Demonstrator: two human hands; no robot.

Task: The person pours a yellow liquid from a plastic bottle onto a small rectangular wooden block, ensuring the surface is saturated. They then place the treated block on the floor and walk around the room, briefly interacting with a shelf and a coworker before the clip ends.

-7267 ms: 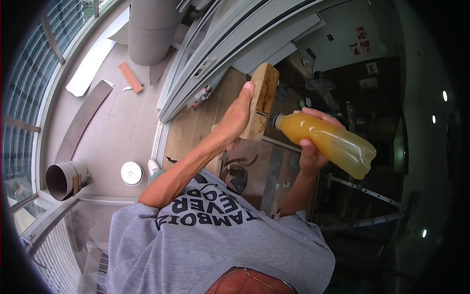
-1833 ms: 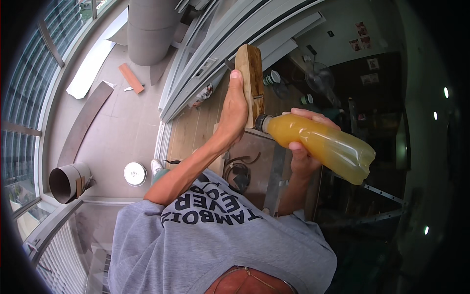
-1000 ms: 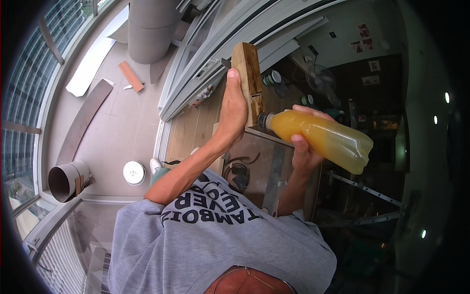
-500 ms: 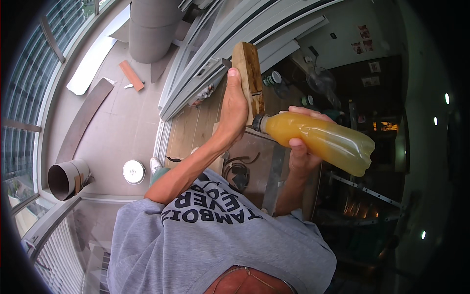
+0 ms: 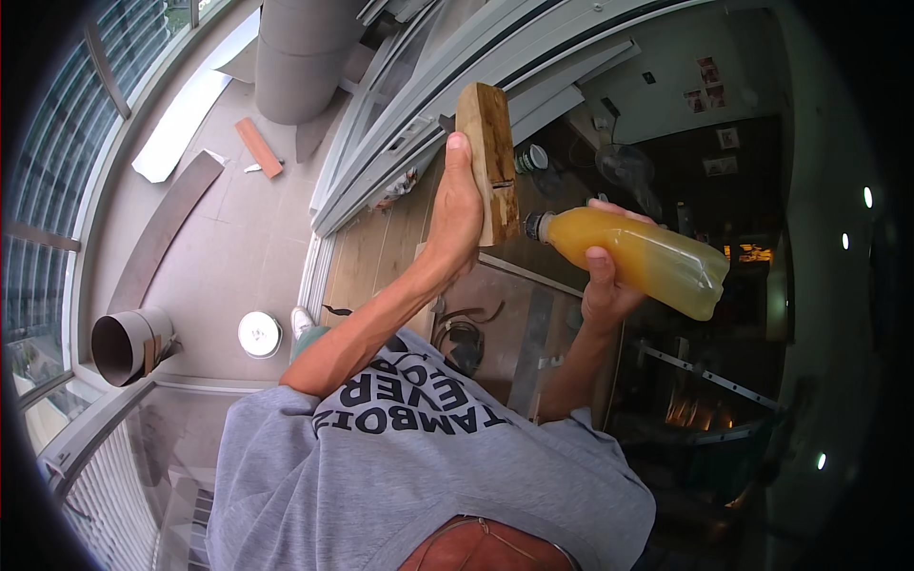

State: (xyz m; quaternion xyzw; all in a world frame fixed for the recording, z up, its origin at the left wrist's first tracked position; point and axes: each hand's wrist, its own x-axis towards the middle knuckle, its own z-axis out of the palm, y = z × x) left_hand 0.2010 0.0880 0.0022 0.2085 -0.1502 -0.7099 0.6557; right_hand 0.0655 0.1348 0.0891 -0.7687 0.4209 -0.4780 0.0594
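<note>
In my left hand [image 5: 455, 205] is a wooden hand plane [image 5: 486, 143], held upright with the thumb along its near face. Its rough, darker face has a narrow slot and is turned right. A dark piece sticks out on its left side. My right hand [image 5: 609, 283] is wrapped round a clear plastic bottle [image 5: 666, 262] of yellow-orange liquid. The bottle lies almost level, its dark-capped neck pointing left at the plane's lower end, with a small gap between them. Most of my left fingers are hidden behind the plane.
A white sliding door frame [image 5: 319, 181] runs beside me. On the floor to the left are a white bucket [image 5: 260, 334], an open tube [image 5: 129, 344], an orange-brown strip [image 5: 258, 147] and a large grey roll [image 5: 300, 62]. A ladder [image 5: 714, 371] stands at the right.
The bottle has moved right and slightly up with my right hand, so its cap has come away from the plane's lower end. My left hand and the plane have hardly moved.
</note>
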